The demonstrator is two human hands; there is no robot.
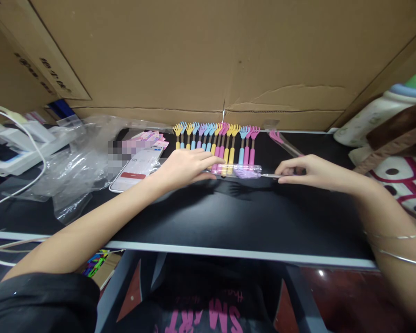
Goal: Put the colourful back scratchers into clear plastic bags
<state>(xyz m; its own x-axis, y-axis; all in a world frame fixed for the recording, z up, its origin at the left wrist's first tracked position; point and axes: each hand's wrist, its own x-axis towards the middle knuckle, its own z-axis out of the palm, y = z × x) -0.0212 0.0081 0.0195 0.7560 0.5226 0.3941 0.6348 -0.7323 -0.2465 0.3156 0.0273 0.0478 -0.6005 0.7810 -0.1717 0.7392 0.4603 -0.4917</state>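
My left hand (pixel 190 166) pinches a clear plastic sleeve (pixel 257 168) and holds it level above the table. The purple claw-shaped head of a back scratcher (pixel 246 173) sits inside the sleeve's right end. Its metal rod runs out to my right hand (pixel 303 172), whose fingers are closed around the back scratcher; the grip hides the handle. Just behind, a row of several back scratchers (pixel 241 150) in yellow, blue, purple and pink lies with the claws pointing away. A pink back scratcher (pixel 276 137) in clear wrap lies to the right, partly behind my right hand.
Crumpled clear bags (pixel 79 162) and a phone (pixel 133 169) lie at left, near a white power strip (pixel 24 148) with cables. Cardboard (pixel 194 60) walls the back. A bottle (pixel 377 115) and a patterned bag (pixel 402 180) stand at right. The table's pale front edge (pixel 229 252) runs below.
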